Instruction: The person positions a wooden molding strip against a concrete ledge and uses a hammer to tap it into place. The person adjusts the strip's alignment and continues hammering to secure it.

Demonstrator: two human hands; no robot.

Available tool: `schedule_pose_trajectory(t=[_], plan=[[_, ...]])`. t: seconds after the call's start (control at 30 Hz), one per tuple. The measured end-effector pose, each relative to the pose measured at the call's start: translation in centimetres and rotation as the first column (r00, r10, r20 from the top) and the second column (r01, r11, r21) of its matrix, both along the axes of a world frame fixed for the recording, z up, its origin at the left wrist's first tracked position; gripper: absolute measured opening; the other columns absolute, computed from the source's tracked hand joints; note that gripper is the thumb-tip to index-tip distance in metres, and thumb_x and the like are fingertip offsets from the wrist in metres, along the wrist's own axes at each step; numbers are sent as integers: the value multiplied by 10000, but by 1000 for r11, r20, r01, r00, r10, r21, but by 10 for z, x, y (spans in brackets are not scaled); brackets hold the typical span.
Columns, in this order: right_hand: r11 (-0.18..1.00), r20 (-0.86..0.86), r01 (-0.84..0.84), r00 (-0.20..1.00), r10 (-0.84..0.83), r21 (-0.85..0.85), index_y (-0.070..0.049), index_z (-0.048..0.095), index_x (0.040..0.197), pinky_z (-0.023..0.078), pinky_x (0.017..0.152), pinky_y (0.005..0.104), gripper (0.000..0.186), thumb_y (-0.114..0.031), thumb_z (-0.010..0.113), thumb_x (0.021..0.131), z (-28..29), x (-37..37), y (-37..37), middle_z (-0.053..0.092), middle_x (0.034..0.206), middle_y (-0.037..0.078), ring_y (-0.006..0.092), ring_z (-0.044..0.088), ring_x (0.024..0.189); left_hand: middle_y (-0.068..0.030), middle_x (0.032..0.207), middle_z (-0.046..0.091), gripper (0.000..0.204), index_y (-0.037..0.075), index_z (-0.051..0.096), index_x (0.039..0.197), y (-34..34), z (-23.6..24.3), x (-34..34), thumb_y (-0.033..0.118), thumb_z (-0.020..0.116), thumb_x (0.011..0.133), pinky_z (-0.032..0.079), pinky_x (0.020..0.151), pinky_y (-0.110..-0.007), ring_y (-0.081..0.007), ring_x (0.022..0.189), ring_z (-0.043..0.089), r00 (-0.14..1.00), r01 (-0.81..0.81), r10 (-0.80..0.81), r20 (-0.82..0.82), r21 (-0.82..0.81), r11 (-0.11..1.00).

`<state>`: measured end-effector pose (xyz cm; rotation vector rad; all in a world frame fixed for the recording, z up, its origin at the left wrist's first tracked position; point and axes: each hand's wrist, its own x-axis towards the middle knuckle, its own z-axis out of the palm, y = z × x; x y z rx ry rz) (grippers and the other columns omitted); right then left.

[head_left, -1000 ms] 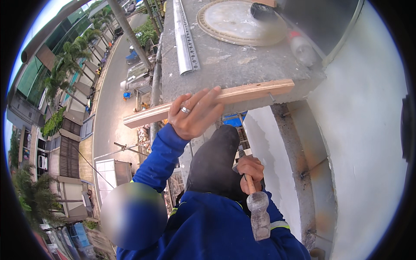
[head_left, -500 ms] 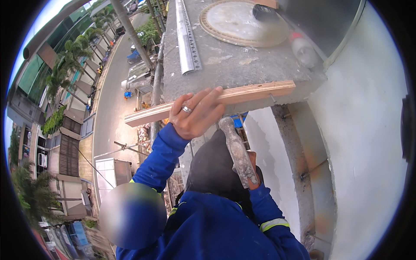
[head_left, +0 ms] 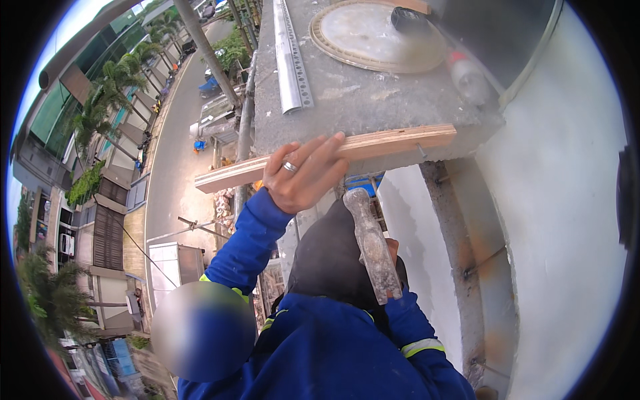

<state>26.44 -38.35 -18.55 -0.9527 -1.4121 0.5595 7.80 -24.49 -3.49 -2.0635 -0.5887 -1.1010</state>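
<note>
My left hand [head_left: 303,175], a ring on one finger, grips a pale plywood strip [head_left: 393,140] along the edge of a concrete ledge [head_left: 360,107], fingers over its upper edge. A nail [head_left: 421,151] sticks out from the strip's right part. My right hand [head_left: 392,248] is below the strip, closed on a hammer [head_left: 370,240] with a crusted, worn metal surface; the hammer hides most of that hand. Beneath it is a dark shape [head_left: 320,260] between my blue sleeves.
A perforated metal trim [head_left: 290,73], a round off-white lid [head_left: 353,33] and a pale bottle [head_left: 470,83] lie on the ledge. A white wall [head_left: 567,233] stands right; a drop to a street [head_left: 173,167] with scaffold poles [head_left: 213,67] is on the left.
My right hand's hammer has swung up from pointing toward me to lying nearer the strip, then dropped slightly. My left hand stays on the strip.
</note>
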Motion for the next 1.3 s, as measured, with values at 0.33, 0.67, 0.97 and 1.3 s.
schedule_pose_trajectory(t=[0.33, 0.67, 0.97, 1.3], plan=[[984, -117, -119, 988, 104, -131, 9, 693, 836, 448, 505, 302, 177, -166, 688, 862, 8, 11, 0, 572, 602, 67, 169, 589, 511, 20, 1263, 726, 108, 275, 694, 899, 1, 1, -1, 214, 742, 824, 459, 884, -277, -107, 1053, 700, 1000, 9, -9, -11, 19, 1000], [994, -104, 20, 995, -9, 108, -21, 534, 669, 388, 461, 322, 411, -334, 659, 906, -18, -7, 17, 523, 598, 76, 204, 533, 484, 34, 1263, 725, 105, 277, 692, 885, 1, 1, -1, 208, 736, 821, 447, 899, -271, -102, 1047, 703, 1000, -3, 4, -13, 20, 1000], [921, -10, -60, 998, 69, 384, -53, 469, 652, 338, 441, 316, 456, -366, 599, 957, -25, 0, 21, 450, 572, 55, 199, 483, 452, 37, 1263, 730, 110, 292, 721, 900, 0, 1, 1, 225, 757, 821, 446, 917, -286, -111, 1069, 694, 1000, -10, 10, -4, 1, 1000], [907, 40, -84, 996, 74, 414, -51, 495, 657, 346, 444, 325, 535, -490, 582, 950, -21, -1, 17, 446, 568, 37, 192, 505, 456, 26, 1264, 725, 102, 273, 704, 903, 2, 1, 0, 203, 731, 835, 445, 904, -274, -103, 1046, 703, 1000, 2, -1, -12, 19, 1000]])
